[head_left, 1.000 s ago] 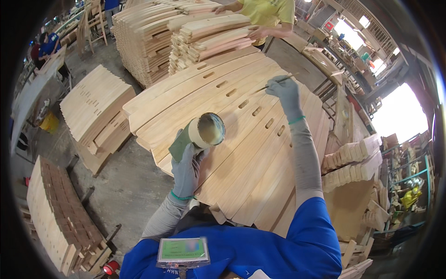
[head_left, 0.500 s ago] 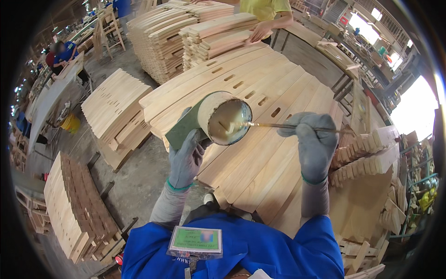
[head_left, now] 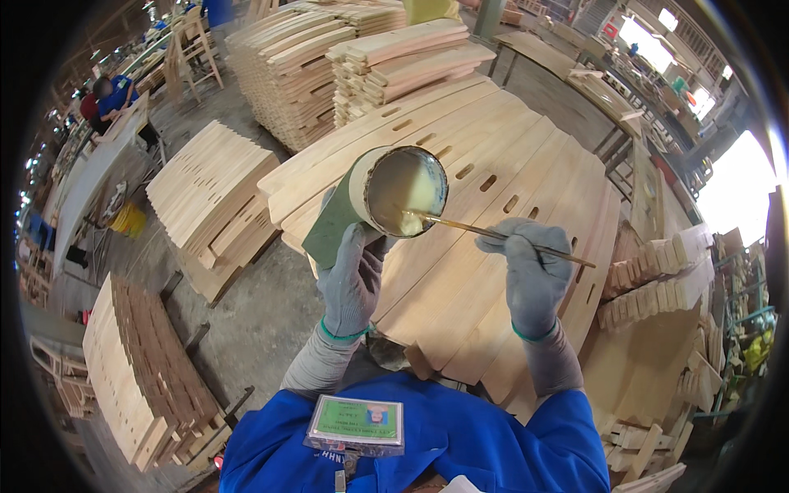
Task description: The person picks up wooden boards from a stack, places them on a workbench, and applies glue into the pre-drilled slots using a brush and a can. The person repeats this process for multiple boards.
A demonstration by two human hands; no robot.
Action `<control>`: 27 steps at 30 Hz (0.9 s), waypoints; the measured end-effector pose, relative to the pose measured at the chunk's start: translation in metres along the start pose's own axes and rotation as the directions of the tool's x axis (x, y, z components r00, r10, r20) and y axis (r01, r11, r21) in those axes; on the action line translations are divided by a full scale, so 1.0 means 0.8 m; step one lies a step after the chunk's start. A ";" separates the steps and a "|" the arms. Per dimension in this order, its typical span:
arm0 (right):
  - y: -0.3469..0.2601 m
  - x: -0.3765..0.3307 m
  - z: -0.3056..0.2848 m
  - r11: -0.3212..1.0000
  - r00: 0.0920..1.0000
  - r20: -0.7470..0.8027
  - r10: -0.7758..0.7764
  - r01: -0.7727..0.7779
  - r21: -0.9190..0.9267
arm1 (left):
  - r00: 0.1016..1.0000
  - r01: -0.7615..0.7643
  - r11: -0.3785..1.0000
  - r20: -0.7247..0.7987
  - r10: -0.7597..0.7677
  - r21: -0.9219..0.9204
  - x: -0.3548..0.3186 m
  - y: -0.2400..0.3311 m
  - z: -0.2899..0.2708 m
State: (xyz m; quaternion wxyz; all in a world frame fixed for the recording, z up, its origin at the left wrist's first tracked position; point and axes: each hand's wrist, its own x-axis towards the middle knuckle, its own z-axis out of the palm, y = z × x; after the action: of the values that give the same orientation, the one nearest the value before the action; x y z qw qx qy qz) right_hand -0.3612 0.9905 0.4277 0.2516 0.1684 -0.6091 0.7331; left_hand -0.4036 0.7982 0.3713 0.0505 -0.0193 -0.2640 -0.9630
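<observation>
My left hand [head_left: 352, 278], in a grey glove, is closed around a round cup [head_left: 358, 191] and a flat dark green sheet [head_left: 334, 232] pressed against its side. The cup tilts toward me, showing a crusted rim and a cloudy liquid with a thick cream-coloured paste [head_left: 423, 194] inside. My right hand [head_left: 532, 275], also gloved, pinches a thin brush [head_left: 470, 227] with its tip in the paste. Below both hands spreads a layer of pale wooden boards [head_left: 444, 308] with oval slots, laid side by side.
Stacked slotted boards stand at the left [head_left: 209, 185] and lower left [head_left: 123, 370]. Taller wood piles [head_left: 403, 62] rise at the far side, with a person in yellow [head_left: 431, 10] behind. Small wood pieces [head_left: 649, 283] lie in rows at the right. A yellow bucket [head_left: 129, 219] sits far left.
My right hand has moved left and slightly down, and the brush tip dips lower in the cup. My left hand has shifted slightly right. The person in yellow has moved mostly out of view.
</observation>
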 end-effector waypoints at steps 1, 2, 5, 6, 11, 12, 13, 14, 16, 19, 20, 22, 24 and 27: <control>0.008 0.000 0.007 0.997 1.000 0.007 -0.012 0.012 -0.071 | 0.999 -0.032 0.999 0.034 0.031 0.028 0.008 0.001 -0.004; 0.015 0.002 0.013 0.989 0.999 0.023 -0.022 0.025 -0.145 | 0.996 -0.067 0.997 0.067 0.064 0.047 0.017 0.001 -0.006; 0.033 -0.003 0.030 0.990 0.994 0.064 -0.089 0.095 -0.105 | 0.988 -0.117 0.991 0.108 0.110 0.061 0.039 0.001 -0.005; 0.041 -0.006 0.033 0.987 0.993 0.073 -0.091 0.100 -0.126 | 0.986 -0.126 0.990 0.114 0.118 0.060 0.047 0.001 -0.003; 0.066 0.022 0.050 0.997 0.994 -0.100 0.048 -0.053 -0.053 | 0.977 -0.190 0.958 0.139 0.162 0.216 0.074 -0.024 -0.041; 0.072 0.039 0.046 0.993 0.982 -0.156 0.108 -0.115 -0.039 | 0.991 -0.101 0.977 0.106 0.082 0.187 0.079 -0.022 -0.045; 0.080 0.059 0.041 0.984 0.963 -0.209 0.168 -0.176 -0.019 | 0.997 -0.013 0.987 0.072 0.001 0.158 0.082 -0.017 -0.049; 0.090 0.084 0.028 0.976 0.947 -0.235 0.218 -0.217 0.030 | 0.995 0.076 0.966 0.037 -0.088 0.248 0.086 -0.008 -0.060; 0.117 0.139 -0.004 0.959 0.924 -0.269 0.272 -0.284 -0.006 | 0.977 0.156 0.872 0.061 -0.207 0.464 0.096 -0.001 -0.100; 0.166 0.208 -0.061 0.911 0.917 -0.270 0.293 -0.353 -0.211 | 0.956 0.257 0.949 0.096 -0.277 0.180 0.105 -0.009 -0.089; 0.184 0.223 -0.073 0.890 0.916 -0.248 0.315 -0.376 -0.260 | 0.952 0.259 0.945 0.114 -0.285 0.200 0.106 -0.009 -0.089; 0.207 0.248 -0.088 0.840 0.914 -0.202 0.353 -0.405 -0.361 | 0.947 0.272 0.941 0.116 -0.298 0.199 0.107 -0.010 -0.086; 0.228 0.263 -0.083 0.806 0.900 -0.170 0.401 -0.435 -0.402 | 0.951 0.288 0.943 0.065 -0.302 0.168 0.106 -0.009 -0.088; 0.253 0.271 -0.081 0.745 0.862 -0.083 0.500 -0.476 -0.468 | 0.950 0.292 0.938 0.057 -0.307 0.188 0.108 -0.008 -0.090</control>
State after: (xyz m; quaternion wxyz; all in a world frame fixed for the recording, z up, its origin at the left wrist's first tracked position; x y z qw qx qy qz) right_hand -0.6507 1.0624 0.3711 0.0698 -0.0457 -0.7974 0.5976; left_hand -0.4906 0.7594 0.3116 -0.1064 -0.0154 -0.3502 -0.9305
